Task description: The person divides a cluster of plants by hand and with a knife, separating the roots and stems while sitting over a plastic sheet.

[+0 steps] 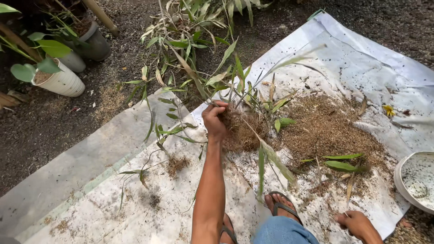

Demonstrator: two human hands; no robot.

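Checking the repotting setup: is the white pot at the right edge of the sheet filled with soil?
No, the white pot beside the sheet shows a bare pale inside with only dark specks, while the loose brown material lies heaped on the sheet.

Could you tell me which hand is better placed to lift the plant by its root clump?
The left hand: it already grips the root clump. The right hand rests low, well away.

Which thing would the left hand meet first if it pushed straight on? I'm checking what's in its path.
The left hand already grips the plant's root clump; straight beyond, probably its leafy stems, though depth is unclear.
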